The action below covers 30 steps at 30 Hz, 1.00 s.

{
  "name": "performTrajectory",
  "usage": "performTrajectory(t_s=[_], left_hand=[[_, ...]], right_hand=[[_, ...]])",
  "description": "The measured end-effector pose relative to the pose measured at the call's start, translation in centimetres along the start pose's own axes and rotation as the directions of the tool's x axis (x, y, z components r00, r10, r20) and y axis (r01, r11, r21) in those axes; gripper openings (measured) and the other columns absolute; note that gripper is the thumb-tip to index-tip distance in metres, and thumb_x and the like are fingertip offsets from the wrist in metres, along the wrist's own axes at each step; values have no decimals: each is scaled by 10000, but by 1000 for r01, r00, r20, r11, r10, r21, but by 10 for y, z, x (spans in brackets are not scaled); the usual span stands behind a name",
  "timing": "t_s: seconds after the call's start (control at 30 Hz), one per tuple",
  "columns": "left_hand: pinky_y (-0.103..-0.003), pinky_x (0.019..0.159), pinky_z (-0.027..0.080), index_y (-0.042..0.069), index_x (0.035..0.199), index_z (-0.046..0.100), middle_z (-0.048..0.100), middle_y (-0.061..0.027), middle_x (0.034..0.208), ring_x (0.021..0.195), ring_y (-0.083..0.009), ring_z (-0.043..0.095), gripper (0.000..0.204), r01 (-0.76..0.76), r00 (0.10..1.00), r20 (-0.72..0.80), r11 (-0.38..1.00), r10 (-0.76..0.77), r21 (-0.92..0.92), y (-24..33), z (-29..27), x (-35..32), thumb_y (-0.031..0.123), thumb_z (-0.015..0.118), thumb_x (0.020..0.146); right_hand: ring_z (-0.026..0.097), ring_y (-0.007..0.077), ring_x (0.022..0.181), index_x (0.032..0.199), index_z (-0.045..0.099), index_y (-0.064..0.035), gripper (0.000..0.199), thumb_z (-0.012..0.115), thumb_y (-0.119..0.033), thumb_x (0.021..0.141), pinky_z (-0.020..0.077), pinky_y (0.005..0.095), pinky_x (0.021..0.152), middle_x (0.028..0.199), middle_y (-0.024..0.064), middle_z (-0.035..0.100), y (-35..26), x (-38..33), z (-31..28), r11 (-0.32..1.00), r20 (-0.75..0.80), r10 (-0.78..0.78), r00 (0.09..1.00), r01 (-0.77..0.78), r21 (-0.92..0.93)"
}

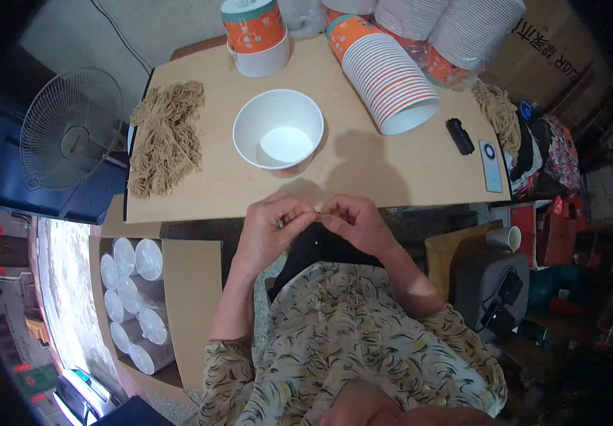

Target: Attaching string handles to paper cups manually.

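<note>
Just off the table's front edge, my left hand (272, 231) and my right hand (358, 226) meet with fingertips pinched together. Something thin seems to pass between the fingers, too small to name. Beyond them on the table (214, 163) stands a large white paper tub (278, 128), open side up, its pale inside showing. A heap of tan, string-like strands (168, 138) lies at the table's left side. To the right, a long stack of nested paper tubs (388, 78) with orange printing lies on its side.
Two stacked tubs (257, 39) stand at the back. Wrapped tub stacks (473, 32) fill the back right. A black object (460, 136) and a phone (490, 165) lie at the right. A fan (72, 131) and a carton of clear cups (186, 298) are at left.
</note>
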<state>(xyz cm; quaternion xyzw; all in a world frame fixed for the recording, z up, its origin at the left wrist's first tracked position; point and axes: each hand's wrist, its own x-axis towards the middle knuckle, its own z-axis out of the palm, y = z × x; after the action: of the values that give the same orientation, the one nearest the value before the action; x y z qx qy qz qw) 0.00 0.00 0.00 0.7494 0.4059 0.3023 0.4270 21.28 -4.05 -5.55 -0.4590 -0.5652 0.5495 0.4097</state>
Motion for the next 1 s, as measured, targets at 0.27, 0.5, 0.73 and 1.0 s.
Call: performTrajectory(t_s=[0.27, 0.5, 0.73, 1.0], left_hand=[[-248, 733, 540, -5, 1191, 688, 688, -73, 1001, 806, -98, 653, 364, 56, 997, -38, 947, -72, -317, -20, 7, -7, -31, 769, 838], [-241, 697, 540, -16, 1086, 689, 695, -39, 838, 780, -88, 665, 164, 214, 977, 112, 885, -184, -413, -23, 13, -7, 111, 661, 985], [-240, 656, 509, -12, 930, 654, 669, -24, 758, 713, -71, 622, 200, 142, 990, 55, 941, -131, -306, -33, 23, -6, 147, 591, 1032], [-243, 673, 514, -8, 952, 672, 677, -46, 800, 739, -104, 637, 133, 51, 997, -49, 957, -67, -286, -26, 20, -2, 113, 635, 995]], right_hand=[[434, -9, 624, 932, 644, -32, 104, 667, -123, 978, 333, 172, 536, 754, -82, 545, -7, 2, 7, 972, -111, -13, 994, 39, 232], [468, -11, 683, 943, 653, -9, 118, 675, -121, 973, 383, 184, 592, 780, -74, 578, -7, 2, 7, 981, -103, -16, 995, 36, 190], [475, -8, 658, 938, 663, -8, 129, 695, -132, 960, 387, 189, 567, 759, -70, 586, 1, 0, 4, 991, -111, -16, 994, 31, 129], [470, 16, 569, 912, 666, -29, 94, 713, -106, 937, 357, 185, 499, 706, -48, 582, -13, 11, 4, 953, -218, 47, 975, 22, 301]])
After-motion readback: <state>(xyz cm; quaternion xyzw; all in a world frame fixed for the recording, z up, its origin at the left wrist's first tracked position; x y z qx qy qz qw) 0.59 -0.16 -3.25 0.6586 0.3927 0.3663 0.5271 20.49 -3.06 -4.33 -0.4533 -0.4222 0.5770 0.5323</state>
